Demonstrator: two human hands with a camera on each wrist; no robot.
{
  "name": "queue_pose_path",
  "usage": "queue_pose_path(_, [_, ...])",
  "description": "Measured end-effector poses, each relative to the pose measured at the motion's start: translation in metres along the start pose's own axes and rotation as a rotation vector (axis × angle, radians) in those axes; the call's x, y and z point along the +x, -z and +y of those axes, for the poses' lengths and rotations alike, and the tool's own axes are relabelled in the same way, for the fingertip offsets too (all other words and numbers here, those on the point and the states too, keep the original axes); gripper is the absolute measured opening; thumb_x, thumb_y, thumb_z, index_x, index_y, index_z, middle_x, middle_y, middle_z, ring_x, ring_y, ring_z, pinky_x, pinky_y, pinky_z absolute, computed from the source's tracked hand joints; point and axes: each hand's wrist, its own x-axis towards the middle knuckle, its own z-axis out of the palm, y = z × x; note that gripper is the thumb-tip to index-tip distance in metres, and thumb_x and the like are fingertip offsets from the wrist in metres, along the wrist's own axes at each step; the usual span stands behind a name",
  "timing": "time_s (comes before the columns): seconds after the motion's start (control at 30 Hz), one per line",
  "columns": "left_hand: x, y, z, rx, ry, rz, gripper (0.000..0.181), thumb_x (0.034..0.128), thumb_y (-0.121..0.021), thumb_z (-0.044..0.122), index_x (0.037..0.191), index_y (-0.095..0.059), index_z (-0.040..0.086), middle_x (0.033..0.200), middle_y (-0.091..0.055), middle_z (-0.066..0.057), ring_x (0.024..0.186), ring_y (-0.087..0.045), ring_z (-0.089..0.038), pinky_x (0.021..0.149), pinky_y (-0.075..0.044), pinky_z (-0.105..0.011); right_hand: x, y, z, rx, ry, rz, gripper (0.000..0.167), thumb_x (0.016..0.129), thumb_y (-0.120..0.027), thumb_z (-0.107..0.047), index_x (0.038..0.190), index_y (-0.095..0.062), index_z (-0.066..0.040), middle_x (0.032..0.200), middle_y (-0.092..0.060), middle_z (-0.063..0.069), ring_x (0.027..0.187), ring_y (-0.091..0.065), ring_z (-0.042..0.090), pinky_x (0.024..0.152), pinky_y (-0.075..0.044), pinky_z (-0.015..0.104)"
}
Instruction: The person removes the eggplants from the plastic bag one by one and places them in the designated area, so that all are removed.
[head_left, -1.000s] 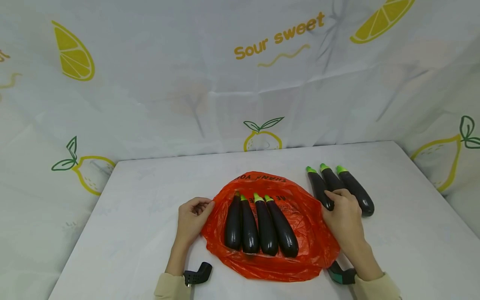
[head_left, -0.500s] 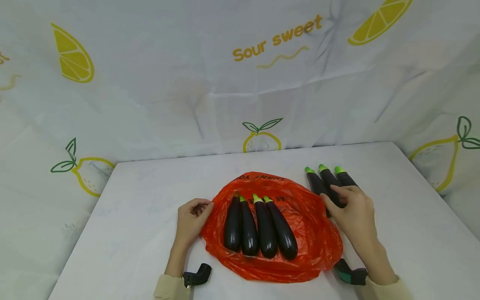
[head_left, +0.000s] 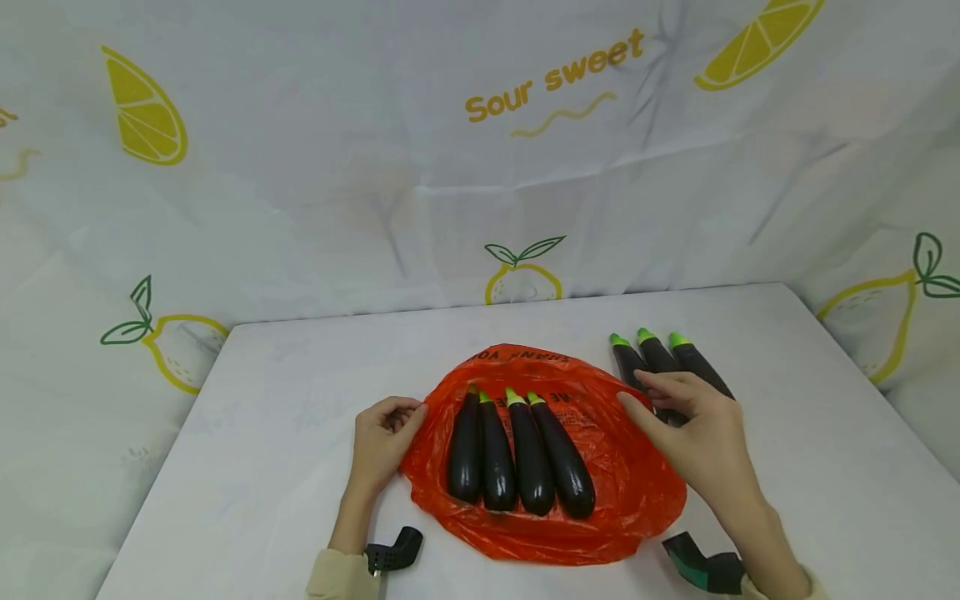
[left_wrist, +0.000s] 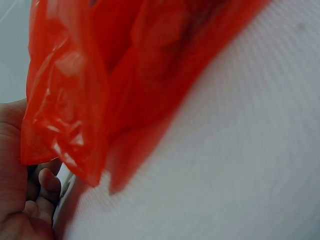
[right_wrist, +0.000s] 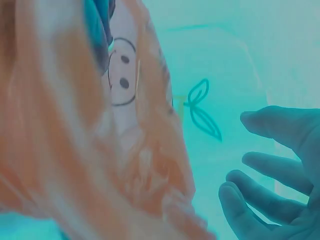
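Note:
In the head view a red plastic bag (head_left: 517,537) lies spread on the table, with several dark eggplants (head_left: 535,467) side by side in its opening. My left hand (head_left: 381,442) pinches the bag's left edge between thumb and fingers; the left wrist view shows the red film (left_wrist: 65,110) at that hand (left_wrist: 15,180). At the bag's upper right edge, my right hand (head_left: 701,433) has thumb and fingers apart. The right wrist view, oddly tinted, shows this hand (right_wrist: 280,175) with parted fingers, clear of the bag (right_wrist: 165,165).
Three more eggplants (head_left: 693,358) with green stems lie behind and beside my right hand, partly hidden by it. The white table (head_left: 262,433) meets a curtain (head_left: 300,208) printed with lemons at its far edge. Each wrist wears a dark device (head_left: 396,550).
My right hand has come off the bag's right edge, moved right, then brought its fingertips back left over the bag's edge. The left hand has stayed in place.

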Motion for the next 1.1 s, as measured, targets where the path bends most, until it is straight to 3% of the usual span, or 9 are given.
queue_pose_path(0.1, [0.000,0.000,0.000,-0.007,0.001,0.000,0.009,0.0914,-0.077,0.016,0.089,-0.077,0.008,0.074,-0.065,-0.006,0.066,-0.052,-0.007,0.061,-0.044,-0.018,-0.002,-0.003,-0.005,0.017,0.001,-0.039,0.036,0.080,-0.087,-0.010,0.113,-0.077,-0.003,0.104,-0.075,0.016,0.082,-0.070,0.028,0.075,-0.048,0.005])
queue_pose_path(0.2, [0.000,0.000,0.000,-0.008,0.001,0.000,0.009,0.0913,-0.077,0.017,0.089,-0.077,0.008,0.074,-0.065,-0.005,0.066,-0.051,-0.007,0.061,-0.044,-0.018,-0.005,-0.009,-0.010,0.042,-0.012,-0.106,0.038,0.080,-0.087,-0.013,0.115,-0.077,-0.004,0.106,-0.075,0.015,0.085,-0.072,0.027,0.073,-0.060,0.022])
queue_pose_path(0.33, [-0.001,0.001,0.001,-0.010,-0.003,0.002,0.010,0.0911,-0.077,0.016,0.090,-0.077,0.006,0.073,-0.065,-0.005,0.065,-0.051,-0.007,0.061,-0.044,-0.018,-0.010,-0.020,-0.015,0.079,-0.053,-0.225,0.042,0.081,-0.087,-0.016,0.119,-0.075,-0.002,0.109,-0.075,0.016,0.088,-0.074,0.028,0.073,-0.063,0.039])
queue_pose_path(0.63, [0.000,0.000,-0.001,-0.009,-0.018,0.002,0.009,0.0915,-0.077,0.016,0.090,-0.077,0.008,0.074,-0.066,-0.006,0.066,-0.052,-0.007,0.061,-0.045,-0.018,-0.016,-0.038,-0.020,0.067,-0.156,-0.442,0.055,0.082,-0.086,-0.032,0.126,-0.072,-0.003,0.119,-0.074,0.017,0.092,-0.075,0.025,0.073,-0.063,0.036])
queue_pose_path(0.93, [0.000,0.000,-0.002,-0.009,-0.025,0.000,0.004,0.0911,-0.077,0.013,0.091,-0.077,0.009,0.074,-0.065,-0.003,0.066,-0.052,-0.007,0.061,-0.045,-0.018,-0.018,-0.047,-0.019,0.061,-0.200,-0.543,0.060,0.080,-0.087,-0.035,0.128,-0.070,-0.002,0.124,-0.072,0.018,0.090,-0.074,0.022,0.073,-0.063,0.036])
queue_pose_path(1.1, [0.000,0.000,-0.003,0.005,-0.029,0.004,0.004,0.0905,-0.077,0.013,0.091,-0.077,0.009,0.074,-0.064,-0.002,0.066,-0.052,-0.007,0.060,-0.045,-0.019,-0.019,-0.051,-0.019,0.014,-0.215,-0.580,0.063,0.079,-0.088,-0.037,0.126,-0.070,0.001,0.119,-0.073,0.016,0.083,-0.065,0.015,0.069,-0.061,0.029])
